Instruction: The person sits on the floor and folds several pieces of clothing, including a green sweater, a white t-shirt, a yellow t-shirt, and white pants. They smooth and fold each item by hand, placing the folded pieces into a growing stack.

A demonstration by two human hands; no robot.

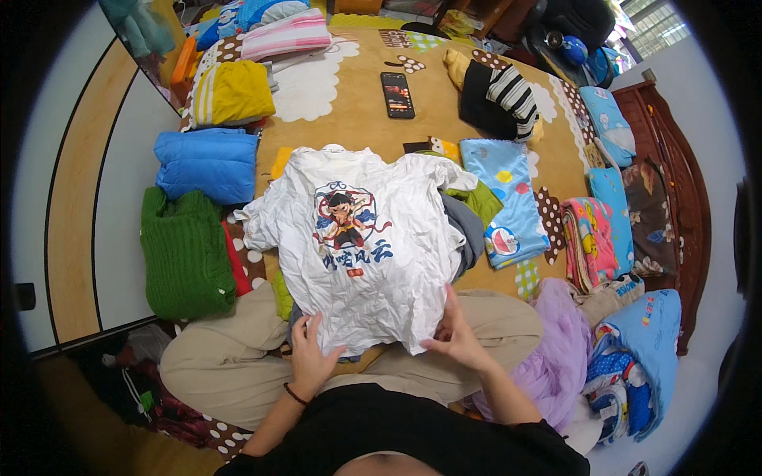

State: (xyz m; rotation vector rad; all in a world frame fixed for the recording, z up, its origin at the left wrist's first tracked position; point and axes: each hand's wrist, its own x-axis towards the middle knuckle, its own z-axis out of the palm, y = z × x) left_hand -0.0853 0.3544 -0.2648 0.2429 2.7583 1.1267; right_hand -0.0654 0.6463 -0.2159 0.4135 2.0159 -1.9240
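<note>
A white short-sleeved T-shirt (411, 238) lies spread and wrinkled in front of my crossed legs, its collar away from me. A cartoon figure with dark lettering beneath is printed on it. My left hand (312, 354) rests at the lower left corner of the hem, thumb and fingers apart. At the lower right corner, my right hand (458, 339) touches the shirt's edge with thumb and index finger spread. Under the shirt's right side, a grey garment (467, 232) and a green garment (485, 205) stick out.
Folded clothes line the left: a green knitted sweater (187, 256), a blue puffer garment (205, 163), a yellow garment (235, 92). A phone (397, 95) lies beyond the shirt. To the right are a light-blue cartoon cloth (509, 190), a pink folded blanket (589, 238) and purple sheer fabric (550, 357).
</note>
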